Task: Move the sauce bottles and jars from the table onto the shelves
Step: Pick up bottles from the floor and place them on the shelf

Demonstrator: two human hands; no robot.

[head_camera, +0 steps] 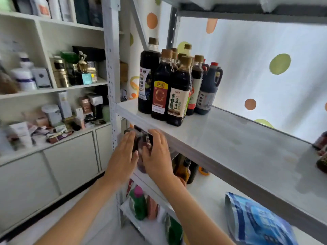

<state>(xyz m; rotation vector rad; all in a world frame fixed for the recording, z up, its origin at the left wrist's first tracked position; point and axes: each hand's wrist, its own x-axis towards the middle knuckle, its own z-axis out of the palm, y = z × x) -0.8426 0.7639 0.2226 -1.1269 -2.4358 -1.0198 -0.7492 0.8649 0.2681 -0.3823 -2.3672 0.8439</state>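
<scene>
My left hand [123,156] and my right hand [157,154] hold a dark bottle [142,144] between them, at the front left corner of the metal shelf unit, just under the edge of the upper shelf [230,138]. My left hand's fingers lie straight along the bottle's side. My right hand's fingers curl round its other side. Most of the bottle is hidden by the hands. Several dark sauce bottles [177,85] with tan caps stand bunched at the left of the upper shelf.
The lower shelf [208,188] holds an amber oil bottle [184,168] and a blue bag [256,223]. A green bottle with a pink cap [138,202] stands lower down. Jars [321,156] show at the right edge. A white cabinet [53,96] full of cosmetics is on the left.
</scene>
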